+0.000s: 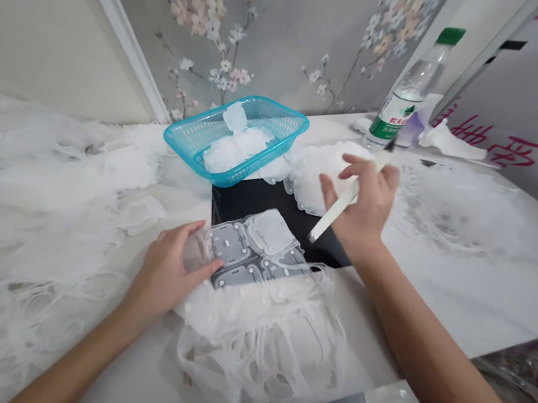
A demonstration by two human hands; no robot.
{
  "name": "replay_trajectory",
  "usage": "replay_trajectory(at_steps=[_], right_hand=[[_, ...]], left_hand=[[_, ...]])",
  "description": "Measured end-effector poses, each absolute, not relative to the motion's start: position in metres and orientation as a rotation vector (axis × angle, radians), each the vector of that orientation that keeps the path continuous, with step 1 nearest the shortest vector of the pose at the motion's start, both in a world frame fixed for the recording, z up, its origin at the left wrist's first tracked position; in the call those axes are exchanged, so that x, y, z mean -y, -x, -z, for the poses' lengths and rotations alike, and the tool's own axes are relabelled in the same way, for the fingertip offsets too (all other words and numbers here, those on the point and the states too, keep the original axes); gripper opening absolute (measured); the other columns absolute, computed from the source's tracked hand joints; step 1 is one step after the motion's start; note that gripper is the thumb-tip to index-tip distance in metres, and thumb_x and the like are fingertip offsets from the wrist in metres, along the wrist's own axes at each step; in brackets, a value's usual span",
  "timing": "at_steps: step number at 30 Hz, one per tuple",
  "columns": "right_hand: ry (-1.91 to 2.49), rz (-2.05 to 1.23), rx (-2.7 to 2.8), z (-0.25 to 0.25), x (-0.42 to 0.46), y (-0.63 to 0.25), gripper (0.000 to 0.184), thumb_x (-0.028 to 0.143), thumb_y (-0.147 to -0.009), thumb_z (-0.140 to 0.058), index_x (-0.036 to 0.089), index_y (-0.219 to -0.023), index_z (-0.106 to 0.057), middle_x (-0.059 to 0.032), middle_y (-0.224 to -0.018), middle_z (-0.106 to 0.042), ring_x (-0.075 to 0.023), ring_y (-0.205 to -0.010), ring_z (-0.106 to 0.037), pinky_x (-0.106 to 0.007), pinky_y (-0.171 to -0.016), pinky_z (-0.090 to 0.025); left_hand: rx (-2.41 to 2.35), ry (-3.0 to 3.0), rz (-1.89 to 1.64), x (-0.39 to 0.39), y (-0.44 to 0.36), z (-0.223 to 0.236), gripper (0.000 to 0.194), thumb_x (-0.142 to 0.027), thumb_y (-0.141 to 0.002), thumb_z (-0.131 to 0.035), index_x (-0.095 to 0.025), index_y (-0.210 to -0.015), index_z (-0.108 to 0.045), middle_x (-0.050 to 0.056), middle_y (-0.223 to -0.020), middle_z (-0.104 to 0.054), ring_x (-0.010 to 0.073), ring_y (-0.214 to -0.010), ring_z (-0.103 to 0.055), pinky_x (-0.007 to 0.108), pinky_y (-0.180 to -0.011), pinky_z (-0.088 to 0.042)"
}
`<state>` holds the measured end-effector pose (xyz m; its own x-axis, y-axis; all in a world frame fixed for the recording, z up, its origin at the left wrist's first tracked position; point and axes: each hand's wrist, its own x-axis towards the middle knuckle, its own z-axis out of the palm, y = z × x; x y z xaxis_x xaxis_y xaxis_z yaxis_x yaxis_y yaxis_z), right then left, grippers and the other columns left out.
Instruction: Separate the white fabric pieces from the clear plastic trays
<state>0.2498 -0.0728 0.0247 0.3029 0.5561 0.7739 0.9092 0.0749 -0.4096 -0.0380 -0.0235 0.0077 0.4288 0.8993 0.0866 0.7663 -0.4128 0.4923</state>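
A grey moulded plate [233, 244] with rounded square sections lies before me, covered in part by clear, rubbery film. My left hand [170, 264] grips its left side, the thumb on the near part and the fingers along the far part. On the plate's far right section sits a loose, frosted translucent square piece [270, 231]. My right hand [364, 205] is raised above the plate's right side, fingers closed around a slim white stick-like tool [334, 218]. Its upper end is dark and its lower end looks metallic. A webbed translucent sheet [273, 337] drapes from the plate towards me.
Behind the plate, a blue basket [276, 152] holds several translucent pieces, partly over a black mat [262, 197]. More frosted pieces [316, 171] are stacked right of it. Heaps of webbed film [47, 195] cover the left. A green-capped water bottle [405, 101] stands at the back right.
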Motion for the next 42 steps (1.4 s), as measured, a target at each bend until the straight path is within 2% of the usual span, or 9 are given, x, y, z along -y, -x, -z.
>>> replay_trajectory(at_steps=[4, 8, 13, 16, 24, 27, 31, 37, 42], right_hand=[[1.397, 0.081, 1.854, -0.014, 0.071, -0.205, 0.026, 0.039, -0.078, -0.063, 0.021, -0.087, -0.047, -0.0101, -0.113, -0.060, -0.0267, -0.104, -0.048, -0.042, -0.089, -0.039], [1.285, -0.233, 2.223, 0.000, 0.066, -0.182, 0.029, 0.040, -0.078, -0.063, 0.017, -0.089, -0.047, -0.0122, -0.107, -0.059, -0.0261, -0.097, -0.050, -0.042, -0.086, -0.037], [1.319, -0.330, 2.062, -0.002, 0.069, -0.183, 0.015, 0.023, -0.080, -0.057, 0.019, -0.080, -0.042, -0.0045, -0.080, -0.057, -0.0200, -0.076, -0.046, -0.031, -0.068, -0.037], [1.322, -0.296, 1.947, -0.004, 0.072, -0.182, 0.019, 0.024, -0.079, -0.059, 0.020, -0.078, -0.041, -0.0054, -0.083, -0.058, -0.0199, -0.075, -0.044, -0.032, -0.070, -0.037], [1.320, -0.285, 1.643, -0.021, 0.078, -0.184, 0.028, 0.040, -0.094, -0.039, 0.020, -0.096, -0.058, -0.0055, -0.096, -0.063, -0.0204, -0.087, -0.054, -0.036, -0.081, -0.041], [1.306, -0.394, 1.339, -0.035, 0.086, -0.192, 0.047, 0.047, -0.097, -0.023, 0.023, -0.121, -0.055, -0.0022, -0.079, -0.063, -0.0158, -0.071, -0.056, -0.032, -0.071, -0.045], [1.330, -0.632, 1.217, -0.045, 0.093, -0.193, 0.055, 0.058, -0.091, -0.031, 0.020, -0.102, -0.069, -0.0017, -0.061, -0.060, -0.0120, -0.049, -0.051, -0.026, -0.049, -0.044], [1.218, -0.884, 1.232, -0.046, 0.091, -0.179, 0.034, 0.046, -0.086, -0.055, 0.016, -0.083, -0.071, -0.0048, -0.076, -0.068, -0.0154, -0.068, -0.066, -0.026, -0.062, -0.054], [1.219, -1.003, 1.117, -0.047, 0.091, -0.179, 0.019, 0.033, -0.074, -0.071, 0.017, -0.083, -0.068, -0.0031, -0.072, -0.068, -0.0159, -0.067, -0.066, -0.021, -0.052, -0.051]], left_hand=[[-1.351, -2.296, -0.466, 0.022, 0.038, -0.014, 0.058, -0.048, -0.064, -0.070, -0.023, -0.114, -0.054, 0.005, -0.100, -0.064, 0.0232, -0.085, -0.058, 0.041, -0.084, -0.044], [-1.231, -2.189, -0.569, 0.024, 0.034, -0.018, 0.046, -0.041, -0.066, -0.071, -0.022, -0.105, -0.057, 0.003, -0.094, -0.063, 0.0232, -0.091, -0.058, 0.042, -0.090, -0.040], [-1.076, -1.912, -0.597, 0.029, 0.032, -0.021, 0.086, -0.036, -0.072, -0.068, -0.031, -0.141, -0.018, 0.004, -0.111, -0.059, 0.0193, -0.099, -0.059, 0.036, -0.091, -0.043], [-0.958, -1.889, -0.530, 0.033, 0.031, -0.020, 0.086, -0.034, -0.078, -0.063, -0.035, -0.144, -0.008, 0.004, -0.118, -0.058, 0.0186, -0.102, -0.059, 0.033, -0.091, -0.044], [-0.883, -1.937, -0.593, 0.032, 0.024, -0.012, 0.024, -0.030, -0.084, -0.056, -0.020, -0.100, -0.070, 0.006, -0.097, -0.065, 0.0177, -0.088, -0.060, 0.025, -0.075, -0.048], [-0.990, -1.800, -0.637, 0.034, 0.018, -0.014, 0.026, -0.032, -0.079, -0.062, -0.019, -0.101, -0.069, 0.007, -0.105, -0.064, 0.0176, -0.087, -0.060, 0.025, -0.075, -0.048], [-1.065, -1.609, -0.671, 0.037, 0.012, -0.016, 0.046, -0.034, -0.069, -0.071, -0.019, -0.112, -0.062, 0.008, -0.120, -0.057, 0.0163, -0.082, -0.062, 0.026, -0.074, -0.051], [-1.048, -1.615, -0.732, 0.035, 0.012, -0.017, 0.048, -0.033, -0.069, -0.071, -0.019, -0.113, -0.058, 0.008, -0.114, -0.057, 0.0181, -0.088, -0.061, 0.027, -0.076, -0.050], [-0.975, -1.615, -0.629, 0.029, 0.014, -0.017, 0.031, -0.031, -0.075, -0.064, -0.019, -0.103, -0.065, 0.005, -0.095, -0.066, 0.0187, -0.082, -0.063, 0.029, -0.072, -0.050]])
